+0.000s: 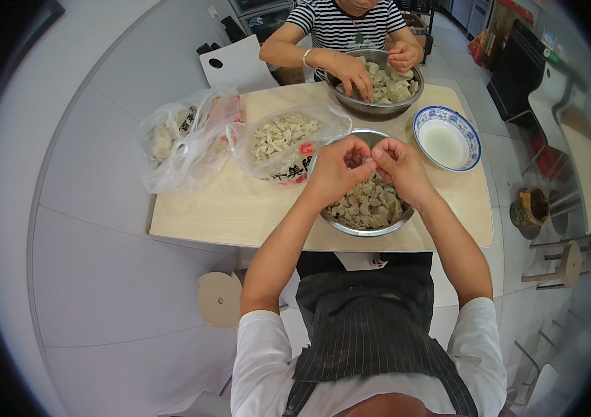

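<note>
Over a steel bowl [402,221], my left hand [340,167] and my right hand [401,167] meet with fingertips pinched together. Between them is a small pale piece [368,160], mostly covered by the fingers; its kind is not clear. Greyish-beige torn lumps [368,203] fill the bowl below. Left of my hands lies an opened clear plastic bag [247,149] with small pale chunks [283,135] heaped on it. To the right stands a blue-and-white patterned bowl [476,142] holding a cloudy whitish liquid [443,144].
Across the table [212,215], a person in a striped shirt has both hands at a larger steel bowl [372,111] of similar pieces. Another plastic bag [163,156] with a pale lump lies at the left. Stools [220,299] and a bin [530,206] stand on the floor.
</note>
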The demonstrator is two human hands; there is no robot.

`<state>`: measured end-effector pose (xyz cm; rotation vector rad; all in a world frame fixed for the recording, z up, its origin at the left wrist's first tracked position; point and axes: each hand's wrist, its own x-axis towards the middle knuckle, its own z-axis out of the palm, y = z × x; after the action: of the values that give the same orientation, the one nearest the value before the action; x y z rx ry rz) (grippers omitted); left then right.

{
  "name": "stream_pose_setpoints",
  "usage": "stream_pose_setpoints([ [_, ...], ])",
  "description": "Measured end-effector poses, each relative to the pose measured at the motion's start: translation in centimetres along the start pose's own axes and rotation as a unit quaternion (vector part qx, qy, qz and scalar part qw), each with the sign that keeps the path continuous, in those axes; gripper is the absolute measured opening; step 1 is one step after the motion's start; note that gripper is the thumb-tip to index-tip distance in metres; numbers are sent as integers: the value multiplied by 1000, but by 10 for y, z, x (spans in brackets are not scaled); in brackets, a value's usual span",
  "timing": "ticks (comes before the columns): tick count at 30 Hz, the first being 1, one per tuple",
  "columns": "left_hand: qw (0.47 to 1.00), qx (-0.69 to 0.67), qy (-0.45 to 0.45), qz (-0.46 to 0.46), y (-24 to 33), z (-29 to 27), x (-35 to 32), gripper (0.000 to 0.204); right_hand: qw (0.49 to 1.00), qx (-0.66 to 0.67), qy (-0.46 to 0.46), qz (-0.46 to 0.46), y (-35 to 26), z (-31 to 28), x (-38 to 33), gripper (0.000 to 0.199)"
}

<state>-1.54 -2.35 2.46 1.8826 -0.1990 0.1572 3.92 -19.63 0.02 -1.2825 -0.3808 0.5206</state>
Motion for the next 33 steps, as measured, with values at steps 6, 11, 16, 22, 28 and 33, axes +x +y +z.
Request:
stream_pose_setpoints([
  [6, 990, -137, 20, 1, -12, 4, 14, 7, 964, -225, -40, -135, -21, -3, 14, 14],
  [11, 947, -319, 11, -32, -14, 1, 12, 12, 845, -408, -67, -339, -44, 5, 16, 13],
  [16, 956, -291, 10, -24, -17, -3, 11, 12, 831, -435, -57, -342, -36, 4, 19, 14],
  [22, 984, -170, 2, -47, -11, -20, 2, 9, 833, -488, 37, -259, -31, -29, 25, 19],
  [28, 911, 381, -92, 127, -77, -13, 26, 38, 699, -686, -160, -123, -7, -12, 6, 17],
  [33, 822, 539, -177, 43, -71, 17, 37, 41, 664, -725, -175, 59, -12, -8, 19, 24],
])
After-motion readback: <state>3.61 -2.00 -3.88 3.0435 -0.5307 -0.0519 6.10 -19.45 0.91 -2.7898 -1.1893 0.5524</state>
